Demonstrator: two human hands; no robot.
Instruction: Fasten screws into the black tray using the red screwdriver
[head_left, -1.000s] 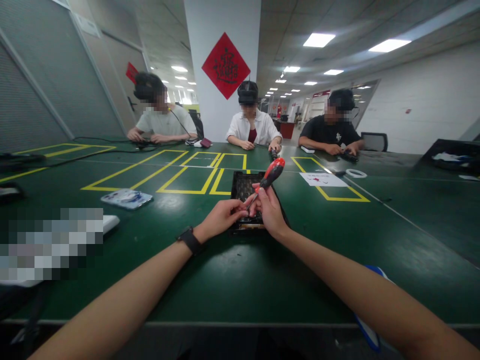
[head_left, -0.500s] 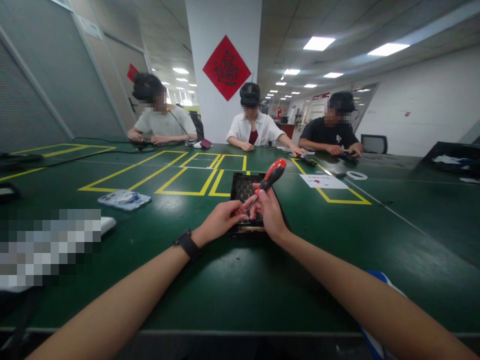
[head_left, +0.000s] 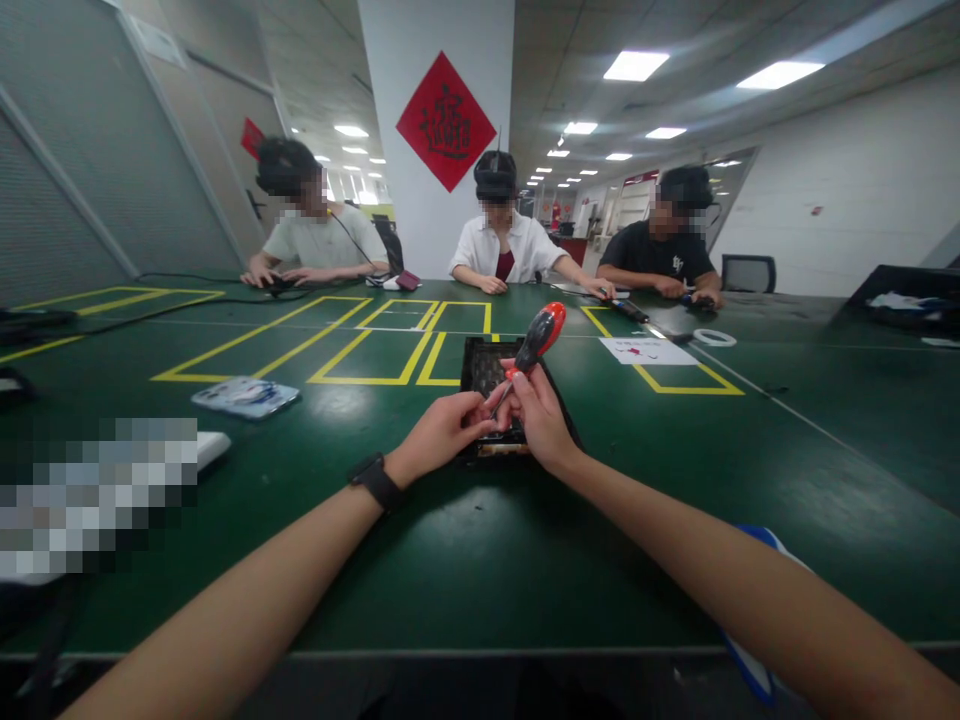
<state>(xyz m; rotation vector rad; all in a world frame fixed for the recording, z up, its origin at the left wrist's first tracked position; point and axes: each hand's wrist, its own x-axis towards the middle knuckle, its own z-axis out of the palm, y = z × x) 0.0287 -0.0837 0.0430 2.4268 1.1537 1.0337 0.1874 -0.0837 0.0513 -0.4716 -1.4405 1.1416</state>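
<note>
A screwdriver (head_left: 541,336) with a red and black handle leans up to the right, its thin shaft pointing down to the left. My right hand (head_left: 546,420) grips it near the base of the handle. At the shaft's lower end, the fingers of my left hand (head_left: 450,428) are pinched together; whatever they hold is too small to make out. Both hands are above a black tray-like case (head_left: 480,352) with a patterned inside, lying on the green table (head_left: 480,560). My hands cover much of its middle.
A phone in a patterned case (head_left: 246,396) lies to the left, beside a blurred-out white object (head_left: 214,450). At the right are a printed sheet (head_left: 646,351) and a white ring (head_left: 715,338). Three people sit across the table. Yellow tape outlines (head_left: 360,381) mark its surface.
The view has tilted and shifted slightly. My hands stay together over the case with the screwdriver at nearly the same slant. Across the table, a person's reaching hand has shifted a little.
</note>
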